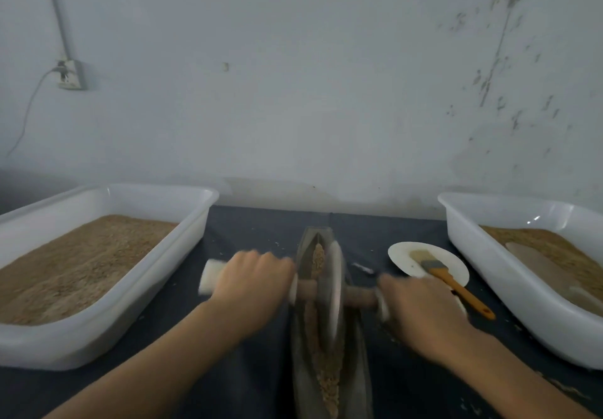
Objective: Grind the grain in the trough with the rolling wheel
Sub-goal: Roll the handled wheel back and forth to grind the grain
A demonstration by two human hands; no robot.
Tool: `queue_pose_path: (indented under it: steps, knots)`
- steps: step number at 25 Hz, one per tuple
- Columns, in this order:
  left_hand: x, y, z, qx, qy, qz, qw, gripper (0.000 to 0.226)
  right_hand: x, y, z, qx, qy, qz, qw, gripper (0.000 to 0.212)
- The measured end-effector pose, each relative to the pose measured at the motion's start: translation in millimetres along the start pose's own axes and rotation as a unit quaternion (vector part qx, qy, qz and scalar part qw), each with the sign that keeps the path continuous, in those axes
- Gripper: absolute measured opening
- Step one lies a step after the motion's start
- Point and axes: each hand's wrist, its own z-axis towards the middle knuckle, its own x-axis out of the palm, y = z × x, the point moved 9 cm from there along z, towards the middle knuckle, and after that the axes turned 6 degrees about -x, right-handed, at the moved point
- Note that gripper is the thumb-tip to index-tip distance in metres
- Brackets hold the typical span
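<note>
A long narrow metal trough (301, 363) runs away from me down the middle of the dark table, with tan grain (328, 382) lying along its groove. The metal rolling wheel (334, 291) stands upright in the groove about halfway along, blurred. A wooden axle passes through it with white foam-covered handles (210, 276) at both ends. My left hand (253, 283) grips the left handle. My right hand (421, 307) grips the right handle, which it hides almost entirely.
A white tub (182, 242) holding tan grain stands at the left. Another white tub (489, 265) with grain and a flat scoop stands at the right. Between trough and right tub lies a white plate (404, 257) with an orange-handled brush (456, 285). A wall stands behind.
</note>
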Motion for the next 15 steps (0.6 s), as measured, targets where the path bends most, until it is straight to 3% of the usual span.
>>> queue_pose_path:
  steps: [3,5,10,15]
  knots:
    - [5.6,-0.9,-43.5,0.043,0.041,-0.018,0.998,0.052,-3.6,9.6,-34.9,-0.010,0.100,0.019,0.995,0.032]
    - [7.3,2.0,-37.8,0.043,0.049,0.007,0.998,0.054,-1.0,15.1,-31.5,-0.016,0.136,0.026,0.990,0.030]
    - [14.3,14.8,36.4,-0.040,0.002,-0.015,0.999,0.021,-20.6,-2.4,41.5,0.016,-0.045,-0.034,0.998,0.020]
    - [11.5,11.5,31.3,-0.040,0.005,-0.033,0.999,0.017,-22.2,-0.5,42.6,0.000,-0.032,-0.044,0.999,0.023]
